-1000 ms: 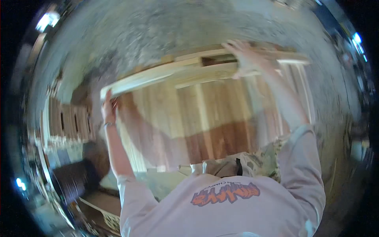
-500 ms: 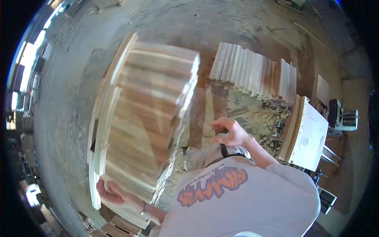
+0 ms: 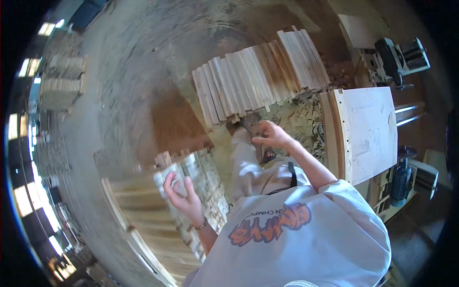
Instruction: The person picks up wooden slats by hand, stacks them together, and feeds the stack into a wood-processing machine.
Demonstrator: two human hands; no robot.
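My left hand [image 3: 185, 200] hovers over the side of a stack of long wooden boards [image 3: 148, 225] at lower left. Its thumb and fingers are spread, with nothing between them. A bracelet circles that wrist. My right hand [image 3: 273, 136] is in front of my body, fingers loosely bent and thumb apart, holding nothing visible. Just beyond it lies a second stack of wooden slats [image 3: 239, 79], side by side in a row, some pale and some brown. Neither hand appears to grip a board.
To the right stands a white-topped worktable [image 3: 368, 131] with a wooden edge. Machines with a motor [image 3: 400, 184] stand beside it. Wood offcuts [image 3: 303, 117] litter the floor near my feet. A brown sheet [image 3: 177, 122] lies on the floor between the stacks. More piled wood [image 3: 60, 91] is at far left.
My view has turned and moved toward the slat row, which is now nearer the middle. The large board stack has shifted to lower left. My left hand has risen and spread away from the stack's end.
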